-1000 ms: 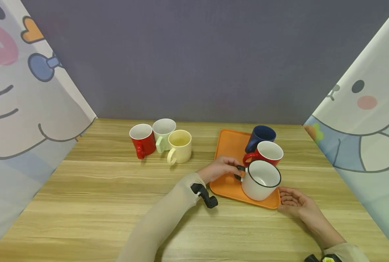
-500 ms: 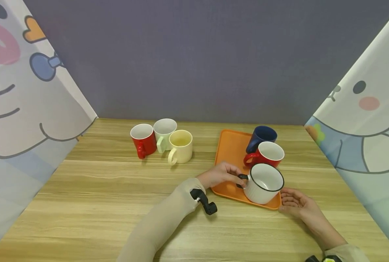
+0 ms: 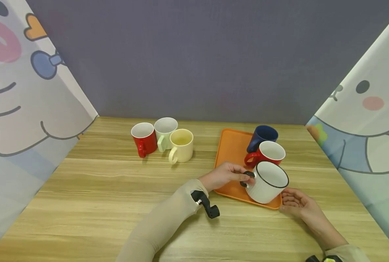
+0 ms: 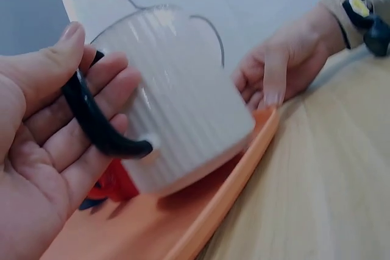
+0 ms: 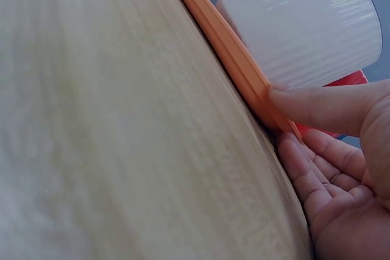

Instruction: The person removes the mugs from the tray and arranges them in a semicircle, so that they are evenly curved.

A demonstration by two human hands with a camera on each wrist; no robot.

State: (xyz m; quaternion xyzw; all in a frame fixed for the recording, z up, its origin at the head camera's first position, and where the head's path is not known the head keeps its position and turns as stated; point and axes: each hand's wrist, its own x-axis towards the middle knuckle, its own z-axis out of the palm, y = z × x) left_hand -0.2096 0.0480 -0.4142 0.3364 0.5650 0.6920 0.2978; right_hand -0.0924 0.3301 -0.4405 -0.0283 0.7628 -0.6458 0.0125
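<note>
My left hand (image 3: 228, 175) grips the black handle (image 4: 97, 120) of a white ribbed mug (image 3: 263, 189) with a black rim. The mug leans to the right, low over the near right part of an orange tray (image 3: 232, 145); in the left wrist view its base slants above the tray floor. My right hand (image 3: 297, 205) pinches the tray's near right corner, with the thumb (image 5: 329, 106) on the rim and the fingers at the outer side. Just behind the white mug, a red mug (image 3: 261, 156) with a white inside stands on the tray, and behind that a dark blue mug (image 3: 264, 134).
Left of the tray, a red mug (image 3: 147, 142), a pale green mug (image 3: 163, 140) and a pale yellow mug (image 3: 184, 151) stand close together on the wooden table (image 3: 99, 193). A grey panel (image 3: 194, 62) rises at the back, with printed cloths at both sides.
The left hand has carried the white mug a little to the right, and the mug now leans more that way. The right hand stays at the tray corner.
</note>
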